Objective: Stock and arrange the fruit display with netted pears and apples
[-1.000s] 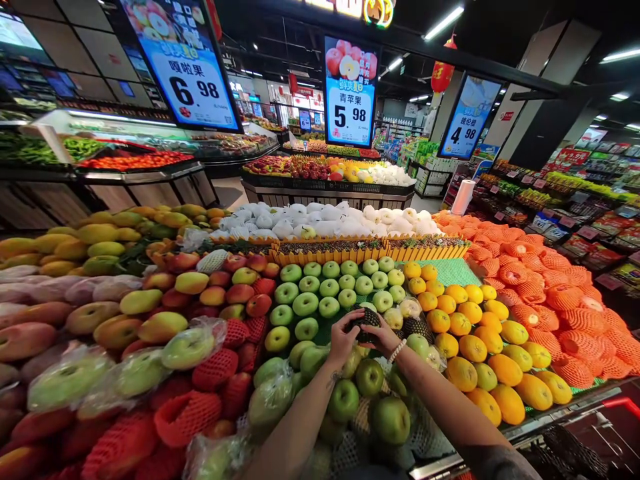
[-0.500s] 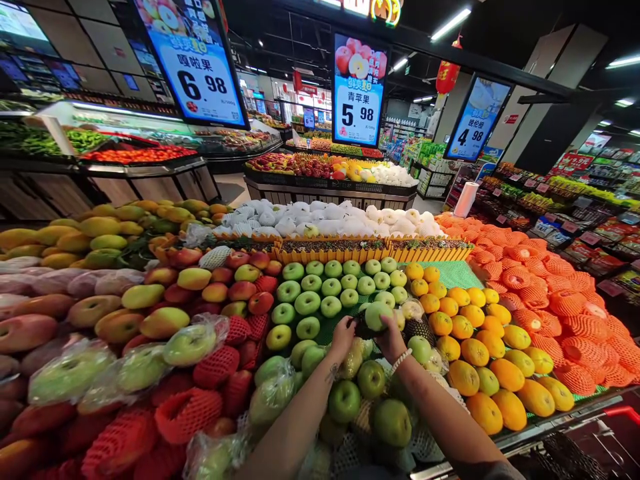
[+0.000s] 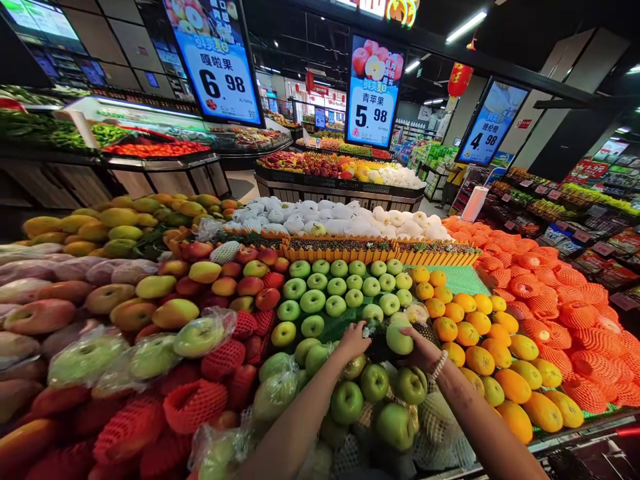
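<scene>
My right hand (image 3: 424, 352), with a white bead bracelet on the wrist, is closed around a pale green apple (image 3: 399, 339) just above the green apple pile (image 3: 330, 297). My left hand (image 3: 353, 339) pinches a dark foam net sleeve (image 3: 377, 347) that sits between both hands, right beside the apple. Darker green apples (image 3: 374, 381) lie under my forearms, some on pale net sleeves (image 3: 440, 427).
Oranges (image 3: 480, 360) lie to the right of the hands, and fruit in orange nets (image 3: 555, 293) further right. Red-netted and bagged apples (image 3: 200, 337) are on the left. An orange picket divider (image 3: 350, 252) backs the pile. Price screens (image 3: 373, 90) hang overhead.
Both hands were closed round the net-wrapped apple a second ago. The apple has come out of the dark net and now sits in my right hand. The camera view shifted slightly.
</scene>
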Demonstrator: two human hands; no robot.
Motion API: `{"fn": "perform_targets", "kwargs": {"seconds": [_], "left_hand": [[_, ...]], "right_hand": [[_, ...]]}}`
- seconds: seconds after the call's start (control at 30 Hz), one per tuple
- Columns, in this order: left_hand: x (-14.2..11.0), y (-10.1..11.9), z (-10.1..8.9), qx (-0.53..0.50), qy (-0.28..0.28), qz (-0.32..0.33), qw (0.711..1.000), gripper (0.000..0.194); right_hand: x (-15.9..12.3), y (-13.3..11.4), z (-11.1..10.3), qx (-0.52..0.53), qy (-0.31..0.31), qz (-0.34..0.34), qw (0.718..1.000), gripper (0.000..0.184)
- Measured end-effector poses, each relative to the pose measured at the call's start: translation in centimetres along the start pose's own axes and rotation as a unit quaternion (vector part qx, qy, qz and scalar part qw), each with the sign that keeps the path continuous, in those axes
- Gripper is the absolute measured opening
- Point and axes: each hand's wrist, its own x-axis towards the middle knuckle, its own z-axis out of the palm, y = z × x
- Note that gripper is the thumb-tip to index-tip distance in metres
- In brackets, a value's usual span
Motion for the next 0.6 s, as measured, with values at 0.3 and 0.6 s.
{"fn": "perform_targets", "kwargs": {"seconds": [0.3,0.6], "left_hand": [[1.2,2.5,0.8,0.114,-0.126,0.022,0.985,0.043],[-2.1,3.5,4.4,0.133,-0.118,0.082,0.981,0.037]], "right_hand": [[2.2,-4.4,-2.3,-0.023,0.110,-0.122,0.986,0.057],[10.8,-3.1,7.2,-0.405,0.144,-0.260,0.865,0.065]]}}
